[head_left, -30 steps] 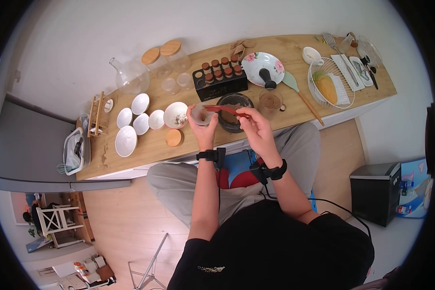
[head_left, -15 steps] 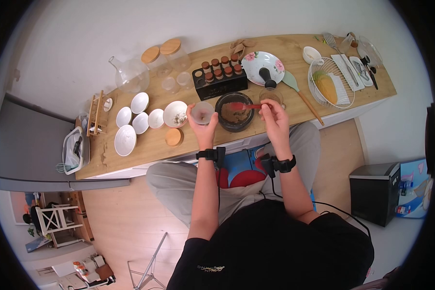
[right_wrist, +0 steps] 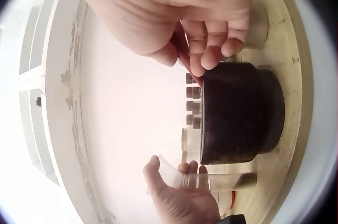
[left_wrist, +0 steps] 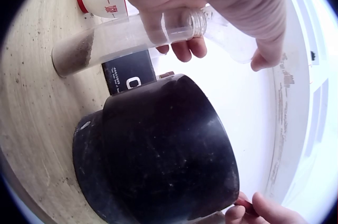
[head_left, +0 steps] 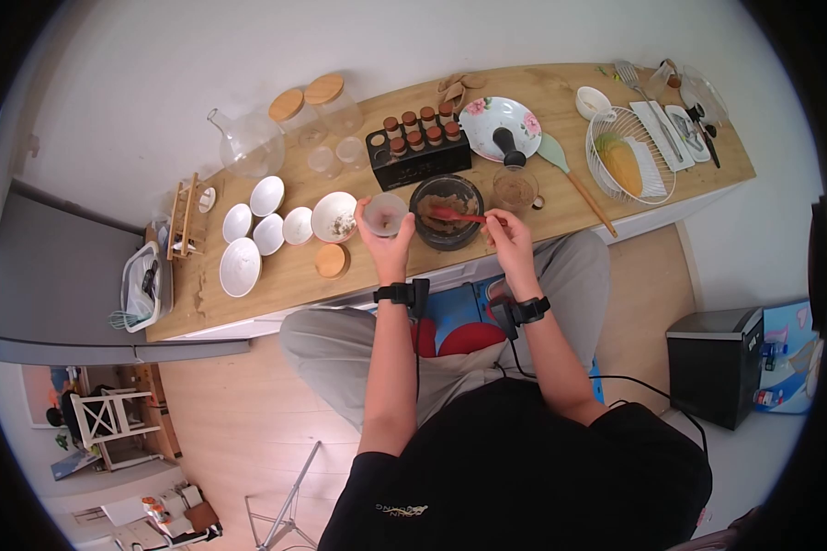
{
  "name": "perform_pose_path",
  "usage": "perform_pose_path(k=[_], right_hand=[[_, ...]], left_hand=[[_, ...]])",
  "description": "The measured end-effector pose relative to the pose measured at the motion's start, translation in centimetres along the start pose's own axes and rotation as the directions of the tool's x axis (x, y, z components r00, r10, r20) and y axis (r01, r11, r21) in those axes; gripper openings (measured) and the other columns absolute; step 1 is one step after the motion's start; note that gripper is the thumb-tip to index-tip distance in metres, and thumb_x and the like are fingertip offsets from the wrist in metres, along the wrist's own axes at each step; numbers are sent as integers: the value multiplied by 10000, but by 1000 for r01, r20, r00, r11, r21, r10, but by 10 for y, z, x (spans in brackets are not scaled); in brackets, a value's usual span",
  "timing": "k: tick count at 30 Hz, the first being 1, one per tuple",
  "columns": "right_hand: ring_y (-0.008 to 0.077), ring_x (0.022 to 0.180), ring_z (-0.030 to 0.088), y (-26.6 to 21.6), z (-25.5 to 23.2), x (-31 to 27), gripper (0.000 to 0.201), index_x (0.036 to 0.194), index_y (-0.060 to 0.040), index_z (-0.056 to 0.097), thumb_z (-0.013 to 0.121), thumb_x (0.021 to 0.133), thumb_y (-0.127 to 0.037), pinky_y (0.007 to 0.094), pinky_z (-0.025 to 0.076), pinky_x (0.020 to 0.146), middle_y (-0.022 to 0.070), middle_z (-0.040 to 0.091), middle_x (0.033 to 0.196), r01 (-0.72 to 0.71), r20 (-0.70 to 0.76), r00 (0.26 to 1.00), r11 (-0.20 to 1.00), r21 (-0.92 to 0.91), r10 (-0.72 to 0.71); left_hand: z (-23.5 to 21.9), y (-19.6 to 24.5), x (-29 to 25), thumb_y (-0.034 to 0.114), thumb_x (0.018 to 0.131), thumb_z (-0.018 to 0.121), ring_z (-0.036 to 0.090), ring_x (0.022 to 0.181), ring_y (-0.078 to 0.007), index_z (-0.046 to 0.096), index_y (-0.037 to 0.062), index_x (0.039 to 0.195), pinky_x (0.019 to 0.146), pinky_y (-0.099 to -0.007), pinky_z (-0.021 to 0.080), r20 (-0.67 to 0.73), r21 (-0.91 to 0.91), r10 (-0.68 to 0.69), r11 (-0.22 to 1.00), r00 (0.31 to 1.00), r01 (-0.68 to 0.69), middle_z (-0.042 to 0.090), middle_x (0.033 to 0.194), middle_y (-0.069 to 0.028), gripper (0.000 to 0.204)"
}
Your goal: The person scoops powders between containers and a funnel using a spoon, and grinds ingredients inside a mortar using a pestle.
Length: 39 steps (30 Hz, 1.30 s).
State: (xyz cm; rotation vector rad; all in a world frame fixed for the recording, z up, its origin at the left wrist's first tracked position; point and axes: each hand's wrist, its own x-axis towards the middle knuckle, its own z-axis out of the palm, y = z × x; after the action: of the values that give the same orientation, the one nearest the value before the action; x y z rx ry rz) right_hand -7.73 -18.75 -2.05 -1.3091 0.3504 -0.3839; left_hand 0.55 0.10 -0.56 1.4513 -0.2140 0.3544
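Observation:
My left hand holds a tall clear jar upright, fingers round its neck. Brown powder lies at the jar's bottom. A translucent funnel sits in its mouth, my thumb beside the funnel's rim. To the right stands a dark mortar-like bowl with brown powder in it. My right hand pinches the handle of a red spoon, its head down in the powder. In the right wrist view the bowl's wall hides the spoon's head.
Behind the bowl is a black rack of capped vials. Several white bowls and a wooden lid are to the left. A glass cup of brown powder, a flowered plate and a wire basket stand to the right.
My right hand has carried the red spoon from over the funnel back to the dark bowl and lowered its head into the powder. The left hand has stayed in place.

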Motion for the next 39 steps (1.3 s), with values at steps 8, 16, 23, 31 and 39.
perform_pose_path(k=[8, 16, 23, 31, 39], right_hand=[[51, 659, 508, -4, 0, -3, 184, 1117, -45, 615, 573, 983, -165, 191, 416, 601, 12, 645, 852, -39, -10, 999, 992, 118, 41], [61, 660, 510, -20, -1, -4, 185, 1137, -52, 603, 529, 1004, -158, 204, 421, 619, 22, 647, 866, -37, -37, 998, 980, 198, 45], [65, 699, 528, -51, 12, -7, 204, 1160, -37, 596, 513, 1009, -146, 213, 439, 662, 40, 652, 884, 26, -1, 1000, 954, 299, -27], [63, 739, 533, -67, 39, -20, 214, 1176, -20, 593, 531, 997, -118, 197, 440, 680, 37, 639, 936, 126, 168, 972, 968, 215, -164], [62, 841, 535, -68, 42, -26, 231, 1195, -1, 580, 537, 983, -83, 197, 450, 765, 39, 602, 1058, 169, 305, 928, 970, 175, -217]], left_hand=[[1, 4, -1, 43, 728, 767, 546, 971, -195, 376, 78, 1325, 862, -330, 453, -4, -4, -23, 1000, 1000, 23, 487, 1111, -88, 714], [0, 0, -1, 40, 729, 759, 545, 978, -198, 382, 77, 1319, 872, -335, 451, -8, 5, -17, 1000, 1000, 17, 483, 1124, -85, 702], [1, 2, -1, 38, 731, 756, 544, 978, -196, 382, 74, 1318, 873, -331, 449, -8, 5, -6, 1000, 1000, 6, 485, 1122, -82, 697], [3, 3, 0, 55, 719, 790, 561, 979, -199, 371, 62, 1313, 856, -333, 470, 8, -113, -54, 992, 999, 55, 538, 1085, -111, 727], [1, -2, 0, 72, 716, 803, 567, 969, -200, 371, 63, 1314, 846, -335, 476, -10, -23, 11, 1000, 1000, -12, 553, 1064, -108, 738]])
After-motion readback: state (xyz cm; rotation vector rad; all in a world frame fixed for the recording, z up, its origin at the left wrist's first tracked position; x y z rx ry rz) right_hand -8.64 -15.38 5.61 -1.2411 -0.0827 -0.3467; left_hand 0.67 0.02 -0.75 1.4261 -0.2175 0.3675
